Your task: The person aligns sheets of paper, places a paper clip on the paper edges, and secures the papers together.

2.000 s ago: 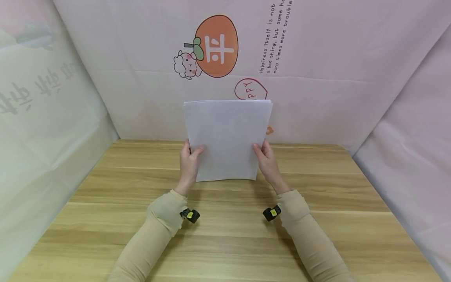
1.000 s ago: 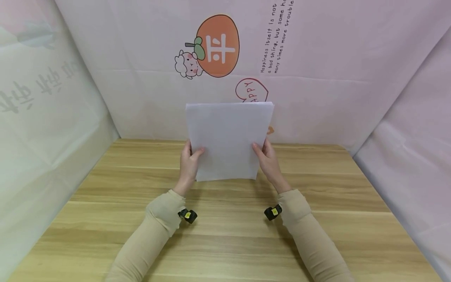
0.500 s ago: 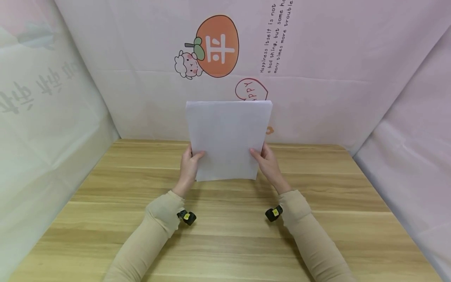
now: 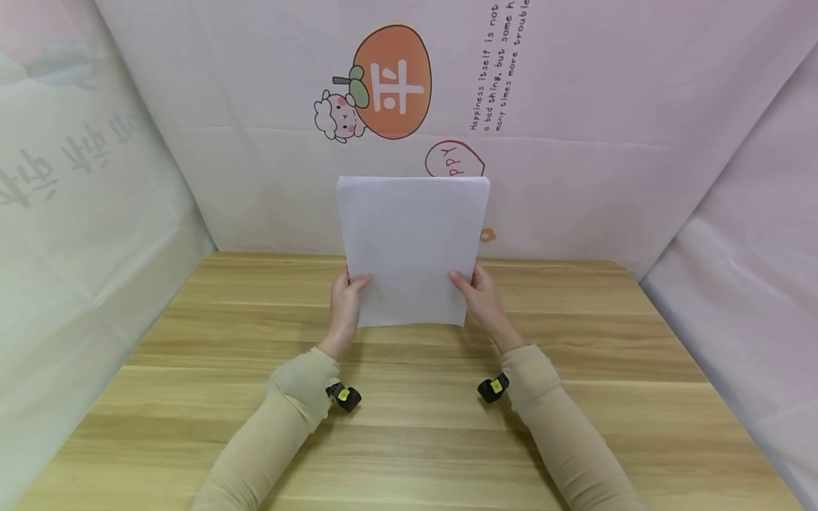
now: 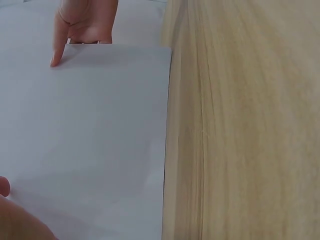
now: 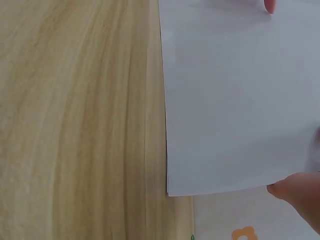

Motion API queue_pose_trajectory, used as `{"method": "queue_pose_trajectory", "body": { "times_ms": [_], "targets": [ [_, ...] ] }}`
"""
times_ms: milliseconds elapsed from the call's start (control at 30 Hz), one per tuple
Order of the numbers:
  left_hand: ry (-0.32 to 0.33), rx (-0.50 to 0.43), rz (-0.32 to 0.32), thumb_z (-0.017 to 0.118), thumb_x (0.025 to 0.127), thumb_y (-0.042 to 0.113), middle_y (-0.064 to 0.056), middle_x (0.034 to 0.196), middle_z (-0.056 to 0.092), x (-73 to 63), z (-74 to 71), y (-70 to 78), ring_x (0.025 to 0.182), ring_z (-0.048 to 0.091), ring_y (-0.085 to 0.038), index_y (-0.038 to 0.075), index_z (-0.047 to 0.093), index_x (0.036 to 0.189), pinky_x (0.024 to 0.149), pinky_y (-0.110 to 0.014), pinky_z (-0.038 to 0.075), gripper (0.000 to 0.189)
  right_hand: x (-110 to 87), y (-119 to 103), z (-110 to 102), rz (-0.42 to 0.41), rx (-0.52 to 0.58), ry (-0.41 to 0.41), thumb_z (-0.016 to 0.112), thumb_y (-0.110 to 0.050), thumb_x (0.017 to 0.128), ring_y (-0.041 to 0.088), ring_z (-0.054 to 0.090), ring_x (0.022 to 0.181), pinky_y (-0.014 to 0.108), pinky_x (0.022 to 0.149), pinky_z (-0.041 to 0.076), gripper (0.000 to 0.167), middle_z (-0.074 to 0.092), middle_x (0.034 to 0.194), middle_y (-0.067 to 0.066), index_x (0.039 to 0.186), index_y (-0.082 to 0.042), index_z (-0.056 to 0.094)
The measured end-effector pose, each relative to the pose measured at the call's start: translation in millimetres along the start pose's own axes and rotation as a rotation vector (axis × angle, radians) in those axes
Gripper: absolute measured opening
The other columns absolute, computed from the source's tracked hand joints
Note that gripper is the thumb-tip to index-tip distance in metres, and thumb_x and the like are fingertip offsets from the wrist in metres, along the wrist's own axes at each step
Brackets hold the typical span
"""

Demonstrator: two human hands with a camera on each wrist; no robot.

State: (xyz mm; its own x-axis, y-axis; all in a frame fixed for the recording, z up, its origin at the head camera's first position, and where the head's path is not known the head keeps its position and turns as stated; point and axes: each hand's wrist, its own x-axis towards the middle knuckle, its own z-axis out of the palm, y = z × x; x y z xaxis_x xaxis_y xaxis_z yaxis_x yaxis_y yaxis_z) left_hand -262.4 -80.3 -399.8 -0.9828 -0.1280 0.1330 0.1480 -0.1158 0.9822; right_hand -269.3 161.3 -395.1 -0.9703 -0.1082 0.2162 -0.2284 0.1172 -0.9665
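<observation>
A stack of white paper (image 4: 412, 241) stands nearly upright above the wooden table, its lower edge right at the tabletop. My left hand (image 4: 345, 306) grips the left side low down, thumb on the near face and fingers behind. On the opposite side my right hand (image 4: 487, 301) holds the stack the same way. In the left wrist view the front sheet (image 5: 90, 125) fills much of the picture, with the right thumb pressing its far side. The right wrist view shows sheet edges (image 6: 166, 170) lying almost flush at a lower corner. The fingers behind the paper are mostly hidden.
The wooden table (image 4: 409, 440) spreads out around the stack. Behind it hangs a pale printed cloth (image 4: 575, 199) with an orange fruit picture (image 4: 393, 81); more cloth covers both sides. Small black cameras sit at both wrists.
Both hands have slid slightly lower along the paper's sides. The stack's top edge stands a little higher, and its upper corners look more even than before.
</observation>
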Motion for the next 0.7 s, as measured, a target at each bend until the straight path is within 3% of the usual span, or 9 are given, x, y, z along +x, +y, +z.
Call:
{"method": "queue_pose_trajectory", "body": {
  "times_ms": [167, 500, 700],
  "targets": [
    [0.000, -0.008, 0.011, 0.048, 0.093, 0.011, -0.016, 0.131, 0.054, -0.8, 2.3, -0.7, 0.121, 0.050, -0.027, 0.001, 0.048, 0.131, 0.106, -0.044, 0.034, 0.040, 0.1, 0.6, 2.0, -0.020, 0.019, 0.024, 0.049, -0.014, 0.099, 0.023, 0.053, 0.116, 0.035, 0.098, 0.044, 0.041, 0.051, 0.133, 0.019, 0.136, 0.001, 0.041],
    [-0.012, -0.009, 0.051, 0.048, 0.094, 0.010, -0.013, 0.134, 0.051, -0.4, 4.0, 0.5, 0.125, 0.045, -0.024, 0.002, 0.045, 0.133, 0.109, -0.042, 0.029, 0.040, 0.4, 1.8, 4.6, -0.064, 0.043, 0.034, 0.049, -0.014, 0.099, 0.023, 0.050, 0.122, 0.037, 0.104, 0.039, 0.041, 0.049, 0.136, 0.018, 0.136, 0.001, 0.040],
    [-0.047, -0.005, 0.018, 0.048, 0.095, 0.009, -0.015, 0.139, 0.045, -1.3, 2.1, 3.5, 0.131, 0.039, -0.026, 0.001, 0.038, 0.138, 0.112, -0.043, 0.025, 0.045, 0.7, 3.6, 3.7, -0.061, 0.078, 0.020, 0.052, -0.018, 0.098, 0.014, 0.052, 0.115, 0.028, 0.097, 0.042, 0.042, 0.050, 0.133, 0.015, 0.135, -0.002, 0.039]
  ]
}}
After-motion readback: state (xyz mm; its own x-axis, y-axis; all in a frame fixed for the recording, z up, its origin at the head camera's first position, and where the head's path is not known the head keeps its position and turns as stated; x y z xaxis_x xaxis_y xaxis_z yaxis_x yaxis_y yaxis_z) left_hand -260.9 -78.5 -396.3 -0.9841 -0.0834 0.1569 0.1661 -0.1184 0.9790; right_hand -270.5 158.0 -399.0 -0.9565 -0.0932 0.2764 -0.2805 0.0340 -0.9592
